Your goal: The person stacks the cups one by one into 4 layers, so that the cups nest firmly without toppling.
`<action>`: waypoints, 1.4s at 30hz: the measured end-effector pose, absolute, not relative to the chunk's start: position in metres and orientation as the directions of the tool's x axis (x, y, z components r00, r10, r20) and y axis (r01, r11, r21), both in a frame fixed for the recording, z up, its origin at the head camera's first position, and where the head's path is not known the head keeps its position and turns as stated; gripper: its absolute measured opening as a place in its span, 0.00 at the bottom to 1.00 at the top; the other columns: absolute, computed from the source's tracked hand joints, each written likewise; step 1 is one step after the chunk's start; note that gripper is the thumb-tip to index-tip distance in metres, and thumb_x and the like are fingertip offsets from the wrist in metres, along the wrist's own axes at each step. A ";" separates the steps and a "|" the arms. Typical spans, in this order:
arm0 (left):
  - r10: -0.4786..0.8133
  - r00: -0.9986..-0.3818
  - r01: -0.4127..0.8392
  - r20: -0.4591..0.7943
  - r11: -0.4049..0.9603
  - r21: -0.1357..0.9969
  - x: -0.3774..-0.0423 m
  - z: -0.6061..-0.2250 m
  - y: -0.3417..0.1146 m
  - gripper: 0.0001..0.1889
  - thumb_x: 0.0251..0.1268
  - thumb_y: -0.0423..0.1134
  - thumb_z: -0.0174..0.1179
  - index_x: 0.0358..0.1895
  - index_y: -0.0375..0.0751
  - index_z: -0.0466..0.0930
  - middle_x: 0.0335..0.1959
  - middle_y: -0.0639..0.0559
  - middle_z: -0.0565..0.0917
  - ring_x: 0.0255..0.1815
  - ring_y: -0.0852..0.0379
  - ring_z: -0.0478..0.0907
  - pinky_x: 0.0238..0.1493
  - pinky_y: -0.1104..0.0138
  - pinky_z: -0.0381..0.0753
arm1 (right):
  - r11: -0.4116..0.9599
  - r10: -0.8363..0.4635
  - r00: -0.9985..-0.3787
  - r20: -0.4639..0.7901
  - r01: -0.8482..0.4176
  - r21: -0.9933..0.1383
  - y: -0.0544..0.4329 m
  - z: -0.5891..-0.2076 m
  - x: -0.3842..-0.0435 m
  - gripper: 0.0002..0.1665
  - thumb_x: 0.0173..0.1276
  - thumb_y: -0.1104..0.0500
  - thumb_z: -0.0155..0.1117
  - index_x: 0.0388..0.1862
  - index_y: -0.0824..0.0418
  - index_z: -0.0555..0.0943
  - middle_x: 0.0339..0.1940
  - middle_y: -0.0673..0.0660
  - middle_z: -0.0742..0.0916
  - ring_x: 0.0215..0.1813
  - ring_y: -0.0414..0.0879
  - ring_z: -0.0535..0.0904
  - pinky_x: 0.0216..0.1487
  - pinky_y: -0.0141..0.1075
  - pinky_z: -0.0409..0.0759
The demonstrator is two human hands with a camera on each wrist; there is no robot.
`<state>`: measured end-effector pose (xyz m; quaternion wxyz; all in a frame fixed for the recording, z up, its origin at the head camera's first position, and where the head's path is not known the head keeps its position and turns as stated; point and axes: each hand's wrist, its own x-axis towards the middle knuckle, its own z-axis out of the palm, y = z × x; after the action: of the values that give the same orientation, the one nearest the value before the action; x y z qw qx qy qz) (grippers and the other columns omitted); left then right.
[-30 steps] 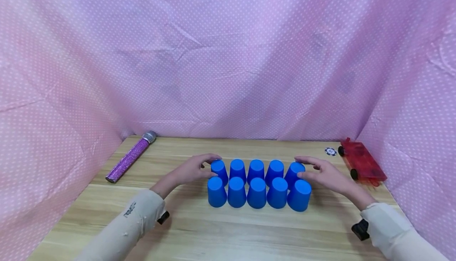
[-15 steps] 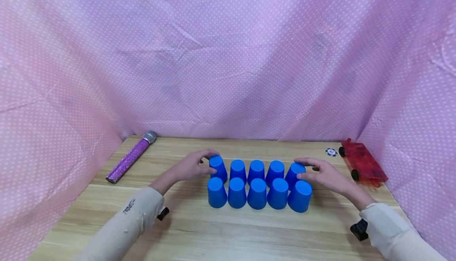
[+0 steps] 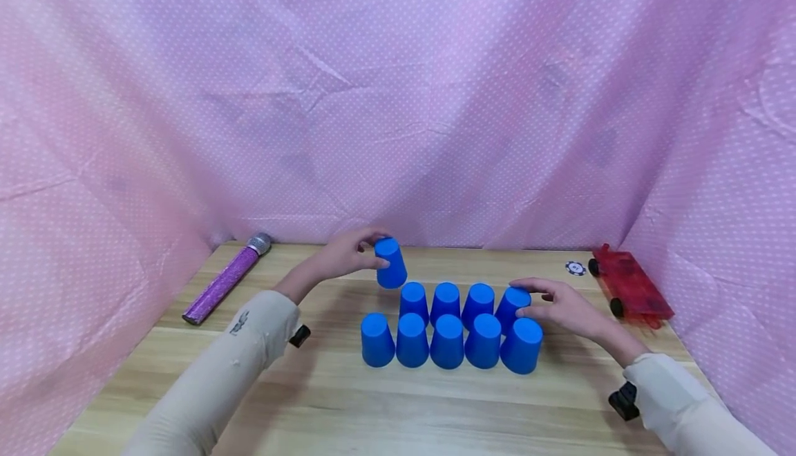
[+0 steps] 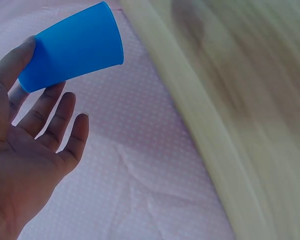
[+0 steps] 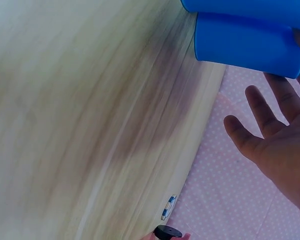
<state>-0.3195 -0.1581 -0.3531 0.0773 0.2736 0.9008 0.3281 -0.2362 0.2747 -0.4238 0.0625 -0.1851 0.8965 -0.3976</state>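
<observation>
**Left hand (image 3: 345,254) lifts a blue cup (image 3: 390,266) clear of the table (image 3: 435,414); right hand (image 3: 562,307) grips the end cup (image 3: 506,314)**

The cup in the left hand is smooth, matte and tapered, its narrow closed end uppermost, pinched between thumb and nearest fingers; the outer fingers spread free. The right hand is part-curled, thumb and fingertips round the end cup, which stands upside down in the far row. Between the hands, three matching cups (image 3: 446,302) continue that row; a nearer row of five (image 3: 447,342) stands on the person's side. The table has streaky, pale wood grain.

Left of the left hand lies a microphone (image 3: 226,280) with a glittery purple handle and mesh head. Beyond the right hand are a flat round chip (image 3: 575,268) and, farther right, a translucent red wheeled toy (image 3: 631,287). Pink dotted cloth (image 3: 398,97) hangs, creased, behind both hands.

A second ago the left hand's cup stood at the far row's left end; now that spot is a gap. The right hand has barely moved.
</observation>
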 end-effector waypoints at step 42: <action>0.613 -0.787 0.470 -0.074 0.672 0.572 -0.360 -0.390 -0.053 0.27 0.65 0.49 0.68 0.67 0.57 0.73 0.67 0.46 0.78 0.70 0.43 0.73 0.65 0.48 0.77 | 0.594 -0.362 -0.932 0.006 -0.236 -0.769 0.272 -0.421 -0.237 0.32 0.67 0.52 0.70 0.68 0.59 0.75 0.66 0.62 0.81 0.70 0.67 0.71 0.66 0.72 0.65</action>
<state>-0.3599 -0.0530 -0.3902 0.1313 0.2991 0.9050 0.2727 -0.2371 0.2721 -0.4213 0.0754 -0.1681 0.8897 -0.4178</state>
